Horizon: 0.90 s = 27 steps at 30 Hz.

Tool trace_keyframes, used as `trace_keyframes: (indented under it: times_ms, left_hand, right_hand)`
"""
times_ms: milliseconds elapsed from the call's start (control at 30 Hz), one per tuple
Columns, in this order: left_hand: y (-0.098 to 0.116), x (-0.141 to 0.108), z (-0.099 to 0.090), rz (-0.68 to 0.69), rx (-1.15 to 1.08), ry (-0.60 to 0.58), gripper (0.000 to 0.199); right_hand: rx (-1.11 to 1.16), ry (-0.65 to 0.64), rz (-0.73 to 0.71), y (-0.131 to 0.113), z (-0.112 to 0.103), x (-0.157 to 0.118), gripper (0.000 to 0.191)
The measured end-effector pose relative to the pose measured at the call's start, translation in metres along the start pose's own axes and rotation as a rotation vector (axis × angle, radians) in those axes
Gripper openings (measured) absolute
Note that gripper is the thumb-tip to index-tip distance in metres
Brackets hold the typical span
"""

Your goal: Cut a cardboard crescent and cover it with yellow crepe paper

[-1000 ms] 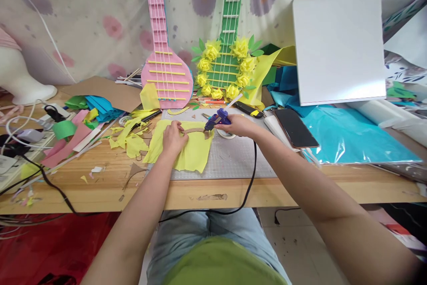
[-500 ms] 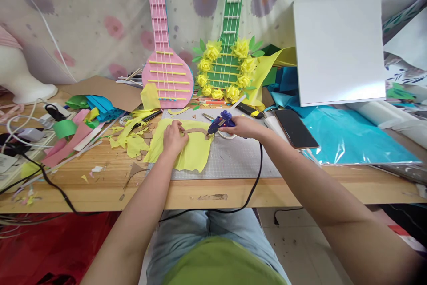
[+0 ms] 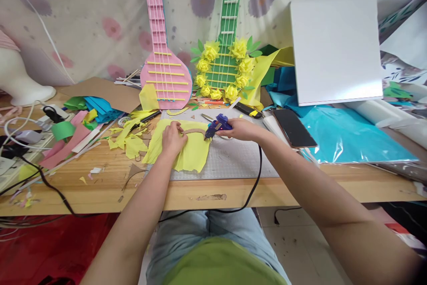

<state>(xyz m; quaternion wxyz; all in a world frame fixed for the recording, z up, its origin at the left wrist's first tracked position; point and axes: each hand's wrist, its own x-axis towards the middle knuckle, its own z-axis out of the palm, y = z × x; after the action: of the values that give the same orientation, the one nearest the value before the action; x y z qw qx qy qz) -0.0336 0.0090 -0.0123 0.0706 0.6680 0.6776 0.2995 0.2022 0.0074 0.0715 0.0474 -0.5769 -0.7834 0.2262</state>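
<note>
My right hand (image 3: 242, 129) is wrapped round a blue hot glue gun (image 3: 217, 126), its nozzle tilted down at the right end of a curved brown cardboard strip (image 3: 194, 130). That strip lies on a sheet of yellow crepe paper (image 3: 193, 156). At the strip's left end my left hand (image 3: 173, 139) is closed on it, fingers bent and pressing towards the paper; the fingertips are partly hidden. Beneath the paper is a grey cutting mat (image 3: 240, 162). The black cord (image 3: 257, 178) from the glue gun loops over the table's front edge.
A pink paper guitar (image 3: 167, 69) and a green guitar (image 3: 225, 69) with yellow flowers stand at the back. Yellow scraps (image 3: 135, 145) lie left, near a power strip (image 3: 36, 156). A phone (image 3: 295, 128), utility knife (image 3: 248, 110) and white board (image 3: 336, 49) are on the right.
The glue gun has shifted very slightly left along the cardboard strip. My left hand stays in place on the strip, and the whole view has drifted a little.
</note>
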Motion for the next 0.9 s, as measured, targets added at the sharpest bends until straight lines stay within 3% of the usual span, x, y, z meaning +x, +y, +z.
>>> trace_keyframes:
  times_ms: [233, 300, 467, 633, 800, 900]
  left_hand:
    - [0.000, 0.000, 0.000, 0.001, -0.017, 0.004, 0.032]
    - [0.001, -0.001, -0.001, 0.005, -0.017, 0.007, 0.031]
    - [-0.001, -0.003, -0.004, 0.004, -0.006, 0.004, 0.033]
    - [-0.004, -0.004, -0.009, 0.012, -0.009, 0.031, 0.034]
    - [-0.006, -0.007, -0.012, 0.023, -0.013, 0.043, 0.034]
    - [-0.007, -0.007, -0.012, 0.024, -0.026, 0.058, 0.035]
  right_hand:
    - [0.252, 0.028, 0.099, 0.004, -0.010, -0.013, 0.046]
    - [0.356, 0.127, 0.099, 0.015, -0.010, -0.015, 0.047]
    - [0.442, 0.495, 0.253, 0.059, 0.010, -0.003, 0.047]
    - [0.314, 0.615, 0.360, 0.089, 0.036, 0.014, 0.050]
    - [0.216, 0.603, 0.423, 0.093, 0.042, 0.016, 0.056]
    - [0.102, 0.694, 0.418, 0.089, 0.042, 0.003, 0.058]
